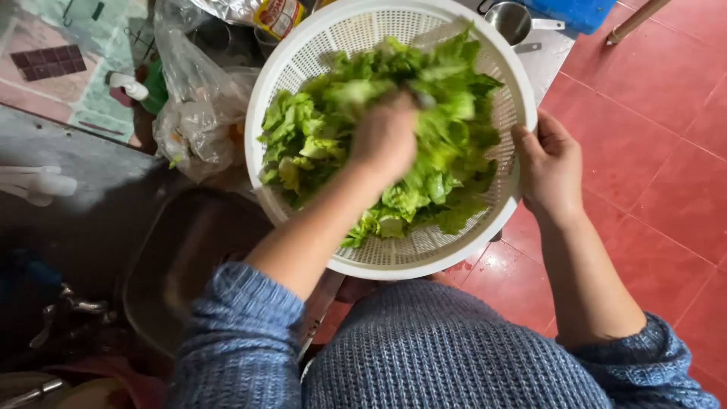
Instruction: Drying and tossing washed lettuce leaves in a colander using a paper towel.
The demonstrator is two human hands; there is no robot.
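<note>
A white plastic colander full of green lettuce leaves is held over the edge of a counter. My right hand grips the colander's right rim. Blurred by motion, my left hand is down among the lettuce in the middle of the colander; whether it holds any leaves I cannot tell. Both arms wear blue knitted sleeves.
A steel sink lies below left of the colander, with a tap at its left. Clear plastic bags sit behind the sink. A metal cup stands beyond the colander. Red floor tiles spread to the right.
</note>
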